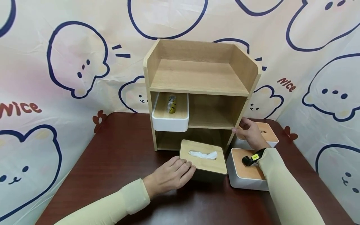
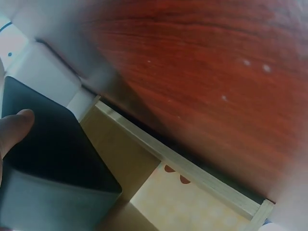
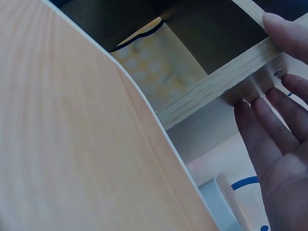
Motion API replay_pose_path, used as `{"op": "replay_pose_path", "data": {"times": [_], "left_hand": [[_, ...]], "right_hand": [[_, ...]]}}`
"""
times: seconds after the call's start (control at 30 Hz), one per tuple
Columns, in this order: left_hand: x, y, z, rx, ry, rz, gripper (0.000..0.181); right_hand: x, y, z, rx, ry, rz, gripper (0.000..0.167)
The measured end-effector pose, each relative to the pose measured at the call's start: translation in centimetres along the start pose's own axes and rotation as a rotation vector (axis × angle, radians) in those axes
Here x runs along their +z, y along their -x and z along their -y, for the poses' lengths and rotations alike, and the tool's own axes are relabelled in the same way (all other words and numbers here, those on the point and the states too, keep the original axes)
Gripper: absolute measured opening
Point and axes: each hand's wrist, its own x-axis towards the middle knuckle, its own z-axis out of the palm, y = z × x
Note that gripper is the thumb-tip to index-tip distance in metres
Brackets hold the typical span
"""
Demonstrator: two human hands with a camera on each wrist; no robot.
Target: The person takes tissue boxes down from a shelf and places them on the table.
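Observation:
A light wooden shelf unit (image 1: 197, 75) stands at the back of the table. My left hand (image 1: 170, 175) grips the near left corner of a dark tissue box (image 1: 203, 167) with a wooden lid and white tissue in its slot. The left wrist view shows the thumb (image 2: 20, 127) against the dark box (image 2: 53, 154), which is angled at the shelf's lower opening. My right hand (image 1: 250, 134) holds the front edge of the shelf's right side panel. In the right wrist view, its thumb lies on the edge and its fingertips (image 3: 243, 108) touch the panel's outer face.
A white box (image 1: 170, 124) with a wooden lid sits in the middle compartment's left half, sticking out frontward. On it lies a small yellow-and-clear item (image 1: 172, 104). Two more white boxes with wooden lids, one near (image 1: 247, 182) and one farther (image 1: 265, 128), stand right of the shelf.

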Motion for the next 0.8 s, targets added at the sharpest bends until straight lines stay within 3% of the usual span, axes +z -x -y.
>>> {"op": "replay_pose_path", "data": {"times": [0.13, 0.33, 0.47, 0.8], "left_hand": [[-0.1, -0.4, 0.3, 0.024, 0.007, -0.008, 0.025], [1.9, 1.2, -0.8, 0.017, 0.029, 0.018, 0.028], [2.4, 1.9, -1.5, 0.020, 0.042, 0.055, 0.026], [2.8, 1.9, -1.8, 0.020, 0.052, 0.087, 0.027]], "right_hand": [[0.0, 0.0, -0.2, -0.018, -0.024, 0.005, 0.072], [0.2, -0.1, -0.2, -0.041, -0.050, 0.026, 0.071], [0.2, 0.1, -0.4, -0.038, -0.058, 0.030, 0.071], [0.0, -0.1, -0.3, -0.028, -0.073, 0.017, 0.071]]}}
